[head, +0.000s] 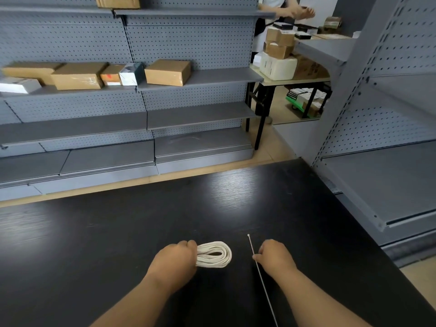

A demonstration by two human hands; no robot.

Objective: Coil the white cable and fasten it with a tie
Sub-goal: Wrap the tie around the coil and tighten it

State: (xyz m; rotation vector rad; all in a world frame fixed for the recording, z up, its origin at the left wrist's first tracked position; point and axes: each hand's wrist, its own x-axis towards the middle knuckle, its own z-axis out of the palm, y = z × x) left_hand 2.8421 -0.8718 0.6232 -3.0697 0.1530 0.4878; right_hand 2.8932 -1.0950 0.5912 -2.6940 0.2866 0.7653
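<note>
**As the left hand holds the coil, the right pinches the tie**

Low in the frame's centre, the left hand (175, 258) curls its fingers round one end of the coiled white cable (215, 254), whose loops rest on the black table (118, 244). Just right of it, the right hand (274, 257) pinches the thin tie (250, 244) partway along. The cable looks light, soft and apt to spring loose, so it is best gripped across all loops. The tie seems flexible and slippery. Room appears ample up-frame to the table's far edge. Grey shelving (200, 114) stands beyond and crowds the right.

A black wood-grain table (141, 232) carries a coiled white cable (215, 254) and, near it, a thin tie (266, 291).
</note>
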